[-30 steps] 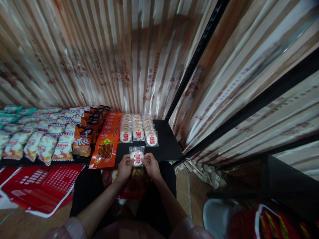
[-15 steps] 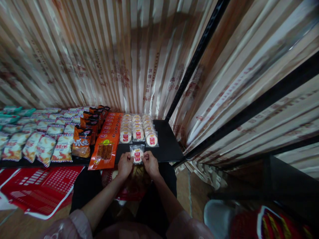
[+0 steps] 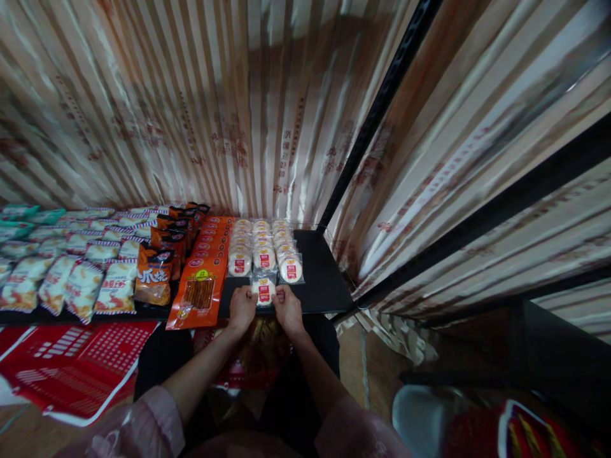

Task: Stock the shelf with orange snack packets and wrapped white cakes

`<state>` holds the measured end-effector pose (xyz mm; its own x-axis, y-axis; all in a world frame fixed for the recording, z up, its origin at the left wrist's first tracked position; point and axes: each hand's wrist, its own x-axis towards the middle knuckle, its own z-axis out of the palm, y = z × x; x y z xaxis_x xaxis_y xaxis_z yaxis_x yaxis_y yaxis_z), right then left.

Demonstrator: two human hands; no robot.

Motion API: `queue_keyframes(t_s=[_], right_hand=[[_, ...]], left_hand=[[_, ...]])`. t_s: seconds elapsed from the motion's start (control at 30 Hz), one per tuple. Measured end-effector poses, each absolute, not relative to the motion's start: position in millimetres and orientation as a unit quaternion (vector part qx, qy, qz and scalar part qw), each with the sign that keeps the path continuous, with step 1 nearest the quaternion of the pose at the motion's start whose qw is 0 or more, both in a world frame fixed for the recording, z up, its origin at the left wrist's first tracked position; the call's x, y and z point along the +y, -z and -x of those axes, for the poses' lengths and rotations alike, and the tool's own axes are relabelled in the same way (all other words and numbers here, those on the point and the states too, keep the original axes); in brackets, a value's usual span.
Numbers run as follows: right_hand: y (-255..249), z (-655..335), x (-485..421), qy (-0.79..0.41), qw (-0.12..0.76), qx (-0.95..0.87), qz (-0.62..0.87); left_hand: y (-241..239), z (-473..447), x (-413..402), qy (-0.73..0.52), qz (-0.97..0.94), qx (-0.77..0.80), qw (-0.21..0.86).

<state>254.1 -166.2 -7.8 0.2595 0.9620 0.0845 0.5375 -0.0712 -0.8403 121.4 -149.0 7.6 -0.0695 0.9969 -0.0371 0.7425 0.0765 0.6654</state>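
Observation:
My left hand [image 3: 241, 308] and my right hand [image 3: 287, 307] pinch the two sides of a clear packet holding a round white cake with a red label [image 3: 263, 289]. The packet lies low over the black shelf [image 3: 319, 280], just in front of the middle row of the same cake packets [image 3: 263, 245], which run back in three rows toward the curtain. Both hands have fingers curled closed on the packet's edges.
Left of the cakes lie a row of orange flat packets [image 3: 203, 283], dark orange snack bags [image 3: 155, 275] and several white-and-red bags [image 3: 81, 286]. A striped curtain [image 3: 214, 114] backs the shelf. A red printed sheet [image 3: 62, 369] hangs below; a white stool [image 3: 420, 420] stands lower right.
Both hands have moved the cake packet forward, away from me, from the shelf's front edge up to the front of the middle row.

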Motion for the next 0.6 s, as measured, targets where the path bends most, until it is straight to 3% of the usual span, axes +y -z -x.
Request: queue_keyframes(t_s=[0.6], right_hand=[[31, -245, -152, -0.097, 0.443, -0.623, 0.637]], left_hand=[[-11, -136, -121, -0.265, -0.604, 0.711, 0.245]])
